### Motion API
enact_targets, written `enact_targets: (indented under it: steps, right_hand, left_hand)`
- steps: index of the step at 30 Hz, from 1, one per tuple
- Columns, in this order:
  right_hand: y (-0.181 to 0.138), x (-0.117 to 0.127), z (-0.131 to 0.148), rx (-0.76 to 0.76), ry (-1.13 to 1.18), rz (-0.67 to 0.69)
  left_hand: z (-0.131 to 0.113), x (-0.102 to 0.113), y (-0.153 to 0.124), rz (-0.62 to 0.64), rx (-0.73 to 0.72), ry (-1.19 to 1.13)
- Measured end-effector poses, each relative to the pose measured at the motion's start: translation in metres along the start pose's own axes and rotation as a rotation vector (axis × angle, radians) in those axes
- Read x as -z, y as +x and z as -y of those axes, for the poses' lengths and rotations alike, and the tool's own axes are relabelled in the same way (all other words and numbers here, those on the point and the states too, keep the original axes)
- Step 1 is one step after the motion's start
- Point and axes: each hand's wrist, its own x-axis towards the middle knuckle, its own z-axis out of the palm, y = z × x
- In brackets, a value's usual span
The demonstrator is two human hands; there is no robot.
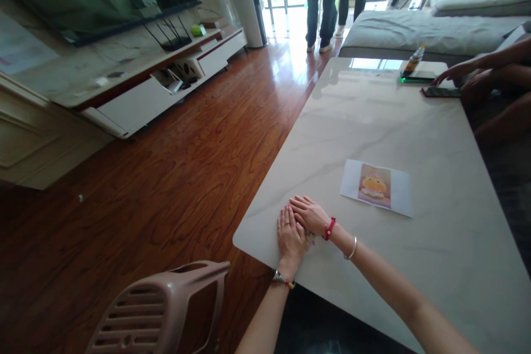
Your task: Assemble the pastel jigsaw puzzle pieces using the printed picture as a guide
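My left hand (291, 237) lies flat near the corner of the white marble-patterned table (373, 127), fingers stretched out. Beside it, my right hand (312, 217) is also flat, its fingertips touching or slightly overlapping the left fingers. Some small, colourful pieces (310, 240) peek out between the two palms; most of them is covered, and I cannot make out what they are. To the right of my hands is a white sheet of paper (401, 193) with a printed picture of a round orange cartoon figure in a pink hat.
A pink plastic stool (166, 298) stands left of the table. At the far right, another person's hand (452, 73) reaches to a phone (442, 92), near a bottle (414, 61). Two people stand beyond the table. A TV cabinet (136, 100) lines the left wall.
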Motion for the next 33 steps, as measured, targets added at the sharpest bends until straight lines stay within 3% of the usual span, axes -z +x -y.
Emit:
enact_targets:
  steps: [10, 15, 20, 24, 27, 29, 32, 33]
  right_hand:
    - [-0.141, 0.037, -0.037, -0.317, -0.017, -0.101]
    - [-0.185, 0.045, -0.04, -0.454, 0.033, -0.218]
    - [-0.191, 0.046, -0.039, -0.629, 0.239, -0.477]
    - [-0.192, 0.052, -0.042, -0.801, 0.39, -0.671]
    - [-0.205, 0.058, -0.04, -0.855, 0.377, -0.702]
    - [-0.218, 0.059, -0.031, -0.864, 0.298, -0.65]
    - [-0.237, 0.05, -0.006, -0.812, 0.056, -0.457]
    - [-0.241, 0.044, 0.004, -0.806, -0.018, -0.401]
  left_hand:
    - [-0.11, -0.026, -0.027, 0.195, -0.286, -0.094]
    - [-0.142, -0.033, -0.027, 0.257, -0.394, -0.19]
    - [-0.144, -0.034, -0.026, 0.273, -0.397, -0.393]
    - [-0.136, -0.024, -0.021, 0.282, -0.214, -0.641]
    - [-0.125, -0.013, -0.015, 0.271, -0.149, -0.693]
    - [-0.112, -0.006, -0.013, 0.302, -0.275, -0.585]
    - [-0.09, 0.002, -0.022, 0.391, -0.655, -0.247]
    - [-0.084, 0.003, -0.027, 0.394, -0.711, -0.14]
